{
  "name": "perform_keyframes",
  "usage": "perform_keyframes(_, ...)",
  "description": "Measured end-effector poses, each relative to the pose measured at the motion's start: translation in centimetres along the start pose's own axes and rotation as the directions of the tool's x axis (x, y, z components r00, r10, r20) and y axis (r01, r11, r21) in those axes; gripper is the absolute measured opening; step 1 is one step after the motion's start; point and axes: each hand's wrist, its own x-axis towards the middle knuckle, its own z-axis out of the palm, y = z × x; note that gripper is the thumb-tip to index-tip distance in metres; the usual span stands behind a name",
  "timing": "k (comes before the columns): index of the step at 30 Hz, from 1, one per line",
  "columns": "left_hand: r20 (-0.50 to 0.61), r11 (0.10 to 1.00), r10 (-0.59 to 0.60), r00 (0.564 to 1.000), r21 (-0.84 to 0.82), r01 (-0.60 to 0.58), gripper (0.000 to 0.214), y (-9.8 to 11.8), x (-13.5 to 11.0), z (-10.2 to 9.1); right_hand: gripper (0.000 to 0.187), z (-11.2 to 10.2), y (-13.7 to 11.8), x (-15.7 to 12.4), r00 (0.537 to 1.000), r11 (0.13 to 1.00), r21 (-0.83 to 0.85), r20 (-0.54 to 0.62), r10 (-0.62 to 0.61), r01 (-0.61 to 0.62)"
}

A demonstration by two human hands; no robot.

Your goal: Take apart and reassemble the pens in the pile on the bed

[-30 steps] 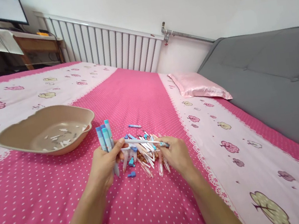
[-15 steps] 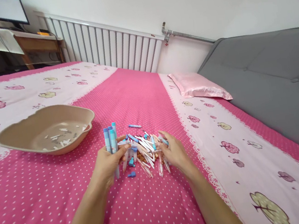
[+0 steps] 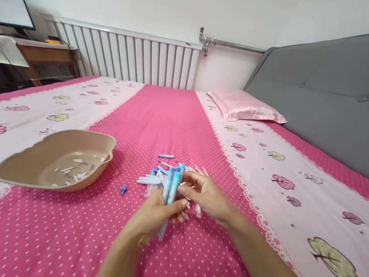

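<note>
My left hand [image 3: 159, 211] is closed around a bundle of several slim pens [image 3: 172, 189] with blue and teal ends, tilted up to the right. My right hand [image 3: 208, 195] touches the bundle from the right, its thumb and fingers bent around a pen with a teal end [image 3: 182, 167]. Beneath and behind both hands lies a pile of pen parts, with pale blue tubes [image 3: 149, 180] on its left side and clear tubes [image 3: 198, 210] at its front. My hands hide much of the pile.
A beige basin [image 3: 59, 182] with small white pieces inside stands on the pink bedspread [image 3: 148, 264] to the left. One blue pen piece [image 3: 166, 156] lies behind the pile, and a small blue plug [image 3: 123, 190] sits left of it. A pink pillow [image 3: 247, 108] rests against the grey headboard [image 3: 333, 88].
My left hand has moved right with the pens, tilting them from upright. My right hand has come in to meet the bundle. A small blue plug now lies farther left, apart from the pile.
</note>
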Motion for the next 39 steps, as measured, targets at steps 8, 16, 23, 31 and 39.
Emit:
perform_keyframes(8,-0.032,0.969,-0.055,0.998,-0.245,0.046,0.020,0.5,-0.1,-0.1,0.025,-0.7,-0.4,0.1,0.980,0.971,0.232,-0.173,0.099,-0.057)
perform_keyframes(16,-0.411,0.862,-0.106,0.906,-0.493,-0.122,0.018,1.8,0.3,-1.2,0.020,-1.7,-1.0,0.4,0.914,0.835,0.550,-0.344,0.215,0.011)
perform_keyframes(23,-0.336,0.852,0.096,0.937,-0.459,-0.252,0.028,0.9,0.3,-1.5,0.022,0.6,-0.4,0.1,0.946,0.783,0.611,-0.172,0.277,-0.118)
perform_keyframes(31,-0.329,0.878,0.157,0.931,-0.385,-0.284,0.024,1.2,-0.1,-1.9,0.025,0.8,-0.7,-0.8,0.910,0.872,0.314,0.304,0.281,-0.374)
perform_keyframes(39,-0.381,0.903,0.151,0.912,-0.323,-0.284,0.030,0.9,0.0,-1.7,0.031,0.4,-0.9,-0.9,0.922,0.950,0.120,0.303,0.243,-0.290)
